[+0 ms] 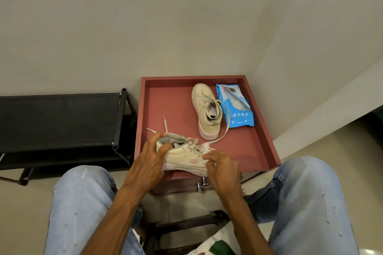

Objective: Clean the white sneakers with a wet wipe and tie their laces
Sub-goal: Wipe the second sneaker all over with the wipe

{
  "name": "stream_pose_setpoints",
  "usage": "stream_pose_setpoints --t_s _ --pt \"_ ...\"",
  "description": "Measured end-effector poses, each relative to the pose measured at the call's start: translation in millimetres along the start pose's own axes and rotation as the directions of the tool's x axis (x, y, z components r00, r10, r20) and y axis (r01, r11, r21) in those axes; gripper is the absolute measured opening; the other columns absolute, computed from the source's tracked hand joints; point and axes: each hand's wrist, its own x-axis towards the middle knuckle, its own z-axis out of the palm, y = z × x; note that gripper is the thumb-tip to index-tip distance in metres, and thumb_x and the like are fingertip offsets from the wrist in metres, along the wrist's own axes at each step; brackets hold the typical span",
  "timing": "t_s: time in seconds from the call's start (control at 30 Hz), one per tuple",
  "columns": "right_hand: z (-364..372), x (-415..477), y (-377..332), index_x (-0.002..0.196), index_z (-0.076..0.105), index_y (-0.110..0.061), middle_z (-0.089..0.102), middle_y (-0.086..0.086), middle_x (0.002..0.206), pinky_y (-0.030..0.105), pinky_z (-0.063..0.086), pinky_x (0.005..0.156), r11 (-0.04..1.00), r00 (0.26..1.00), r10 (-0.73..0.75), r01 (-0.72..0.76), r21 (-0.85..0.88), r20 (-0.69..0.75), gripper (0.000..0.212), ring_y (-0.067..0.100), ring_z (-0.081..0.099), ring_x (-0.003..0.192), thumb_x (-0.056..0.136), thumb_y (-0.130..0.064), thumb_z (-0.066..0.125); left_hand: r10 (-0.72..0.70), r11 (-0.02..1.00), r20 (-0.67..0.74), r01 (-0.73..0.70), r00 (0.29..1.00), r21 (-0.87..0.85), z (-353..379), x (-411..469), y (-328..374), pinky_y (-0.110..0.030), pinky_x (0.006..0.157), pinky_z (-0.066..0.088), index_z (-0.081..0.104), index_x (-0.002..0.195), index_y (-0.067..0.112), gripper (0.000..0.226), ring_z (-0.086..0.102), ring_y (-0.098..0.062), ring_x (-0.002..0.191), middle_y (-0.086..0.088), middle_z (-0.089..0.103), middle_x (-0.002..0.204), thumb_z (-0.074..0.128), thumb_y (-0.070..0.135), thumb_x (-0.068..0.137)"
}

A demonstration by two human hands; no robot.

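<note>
Your left hand (153, 157) grips the heel of the near sneaker (184, 157), fingers curled round the collar. Your right hand (221, 170) curls at its toe; whether it holds anything cannot be told. This sneaker lies on its side at the red tray's (259, 114) front edge. The second sneaker (207, 109) stands farther back, touching the blue wipes pack (235, 105).

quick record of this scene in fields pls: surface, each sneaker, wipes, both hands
surface: red tray-top table
near sneaker: held at the table's front edge, laces untied
wipe pack: blue, lying flat on the table
far sneaker: upright, laces loose, left of the wipe pack
left hand: grips the near sneaker's heel end
right hand: fingers curled on a white wipe at the near sneaker's toe end
</note>
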Motion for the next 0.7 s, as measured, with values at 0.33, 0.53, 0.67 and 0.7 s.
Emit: stream_pose_setpoints --t_s 0.33,0.53,0.67,0.7 --pt "-2.1 38.7 15.0 0.103 0.077 -0.025 0.075 -0.003 0.101 0.026 0.052 0.081 0.991 0.945 0.106 -0.075 -0.11 0.31 0.027 0.017 0.069 0.092 0.084 -0.013 0.061 -0.022 0.999 0.023 0.023 0.999 -0.046 1.6 0.1 -2.9 -0.022 0.046 0.04 0.039 0.127 0.024 0.093 0.061 -0.034 0.099 -0.013 0.03 0.146 0.083 -0.008 0.053" --pt "-18.5 44.1 38.3 0.107 0.075 -0.015 0.073 0.007 0.108 0.024 0.049 0.08 0.952 0.955 0.23 -0.182 -0.245 0.188 0.033 0.025 0.067 0.094 0.083 -0.001 0.057 -0.042 0.996 0.011 0.043 0.999 -0.075 -0.1 1.4 -2.4 -0.029 0.045 0.051 0.039 0.127 0.026 0.092 0.059 -0.035 0.106 -0.01 0.027 0.148 0.082 -0.008 0.054" --pt "-3.6 41.7 18.0 0.102 0.077 -0.017 0.074 0.001 0.107 0.022 0.048 0.085 0.993 0.948 0.061 -0.028 -0.11 0.311 0.029 0.02 0.068 0.098 0.083 -0.004 0.06 -0.047 0.996 0.015 0.048 0.999 -0.072 -2.0 1.9 -0.7 -0.026 0.046 0.048 0.04 0.127 0.027 0.091 0.06 -0.035 0.103 -0.01 0.028 0.147 0.084 -0.007 0.054" --pt "-5.6 38.6 15.9 0.103 0.077 -0.018 0.074 -0.001 0.108 0.02 0.048 0.086 0.994 0.937 0.042 -0.003 -0.112 0.346 0.031 0.018 0.067 0.099 0.082 -0.004 0.059 -0.048 0.996 0.018 0.05 0.999 -0.069 -2.6 1.8 -0.1 -0.026 0.046 0.047 0.041 0.126 0.027 0.091 0.06 -0.034 0.104 -0.009 0.028 0.147 0.085 -0.005 0.054"
